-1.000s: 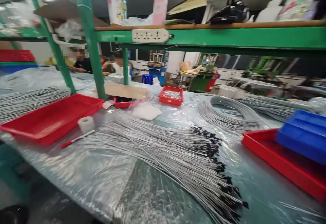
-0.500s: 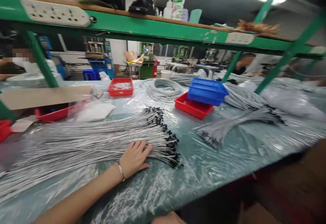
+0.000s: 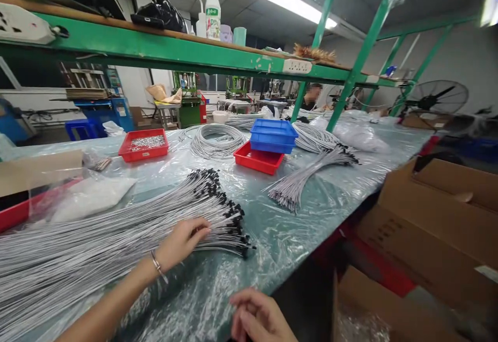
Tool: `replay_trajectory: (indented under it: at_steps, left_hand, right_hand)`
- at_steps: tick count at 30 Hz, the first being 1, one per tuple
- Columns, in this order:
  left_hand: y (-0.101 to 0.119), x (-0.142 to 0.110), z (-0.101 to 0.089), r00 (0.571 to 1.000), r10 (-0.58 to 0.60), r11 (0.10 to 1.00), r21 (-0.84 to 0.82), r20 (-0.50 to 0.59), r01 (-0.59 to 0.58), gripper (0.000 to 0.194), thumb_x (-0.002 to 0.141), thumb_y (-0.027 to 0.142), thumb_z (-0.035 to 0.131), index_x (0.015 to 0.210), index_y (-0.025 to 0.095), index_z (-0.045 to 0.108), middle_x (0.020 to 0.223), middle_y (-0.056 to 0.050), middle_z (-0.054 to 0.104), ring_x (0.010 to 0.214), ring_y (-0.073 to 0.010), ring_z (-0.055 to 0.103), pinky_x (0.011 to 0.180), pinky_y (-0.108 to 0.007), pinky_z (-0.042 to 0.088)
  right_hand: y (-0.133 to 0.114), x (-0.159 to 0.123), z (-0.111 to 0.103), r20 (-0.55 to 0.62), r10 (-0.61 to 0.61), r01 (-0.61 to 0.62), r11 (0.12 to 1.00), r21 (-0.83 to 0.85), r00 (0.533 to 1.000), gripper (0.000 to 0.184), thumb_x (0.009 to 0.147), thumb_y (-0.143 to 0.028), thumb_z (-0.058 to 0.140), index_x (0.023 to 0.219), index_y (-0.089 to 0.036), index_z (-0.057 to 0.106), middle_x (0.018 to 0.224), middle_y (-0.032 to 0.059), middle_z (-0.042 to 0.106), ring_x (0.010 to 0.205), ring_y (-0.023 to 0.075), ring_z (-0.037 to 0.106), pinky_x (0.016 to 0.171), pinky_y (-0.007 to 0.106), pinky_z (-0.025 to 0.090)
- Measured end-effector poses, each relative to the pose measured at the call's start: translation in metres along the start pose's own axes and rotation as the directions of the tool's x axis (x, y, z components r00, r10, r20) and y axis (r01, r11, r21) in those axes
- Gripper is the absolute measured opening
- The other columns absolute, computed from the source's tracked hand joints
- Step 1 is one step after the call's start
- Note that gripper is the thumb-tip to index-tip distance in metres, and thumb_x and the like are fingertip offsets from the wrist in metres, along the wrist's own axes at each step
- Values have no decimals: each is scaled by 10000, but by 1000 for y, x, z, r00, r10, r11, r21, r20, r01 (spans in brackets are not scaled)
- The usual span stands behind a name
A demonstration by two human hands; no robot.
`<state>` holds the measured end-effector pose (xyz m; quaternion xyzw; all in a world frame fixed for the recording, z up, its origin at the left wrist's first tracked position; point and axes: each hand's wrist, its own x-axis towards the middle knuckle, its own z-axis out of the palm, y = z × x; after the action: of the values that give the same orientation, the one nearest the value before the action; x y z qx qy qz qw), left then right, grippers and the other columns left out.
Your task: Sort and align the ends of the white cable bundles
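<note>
A large bundle of thin grey cables (image 3: 128, 233) with black end pieces lies across the plastic-covered table. My left hand (image 3: 181, 241), a bracelet at its wrist, rests on the bundle near the black ends. Its thumb and fingers are closed on a cable, though the fingertips partly hide the grip. At the table's front edge, my right hand (image 3: 262, 317) is half curled, its thumb and index finger apart, and nothing shows in it. A smaller cable bundle (image 3: 299, 178) lies to the right.
A red tray of small parts (image 3: 143, 146), coiled cable (image 3: 218, 142) and a blue tray (image 3: 273, 135) over a red tray (image 3: 259, 159) stand behind. A green shelf frame (image 3: 155, 54) spans above. Cardboard boxes (image 3: 436, 217) stand right of the table.
My view has turned right, bringing the boxes into sight. My left hand has gone from spread flat on the cables to pinching. More of my right hand shows, raised at the table edge.
</note>
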<state>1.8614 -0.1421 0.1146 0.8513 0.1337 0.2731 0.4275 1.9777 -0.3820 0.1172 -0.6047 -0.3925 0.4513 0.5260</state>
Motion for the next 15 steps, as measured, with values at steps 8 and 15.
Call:
replay_trajectory:
  at_steps: [8,15]
  left_hand:
    - [43,-59,28,896,125,992,-38,426,-120,393,975,440,342,828,212,627,756,-40,695,686,-171,627,691,-242,436]
    - [20,-44,25,842,-13,966,-209,539,149,514,871,640,455,747,164,602,747,-43,641,593,-133,608,563,-195,454]
  right_hand:
    - [-16,36,47,-322,52,140,827,545,945,623,581,-717,804,881,-175,737,987,89,688,897,203,638,806,305,503]
    - [-17,36,48,-454,-83,289,866,407,887,456,587,-546,887,770,-162,722,727,35,677,742,160,629,754,284,499]
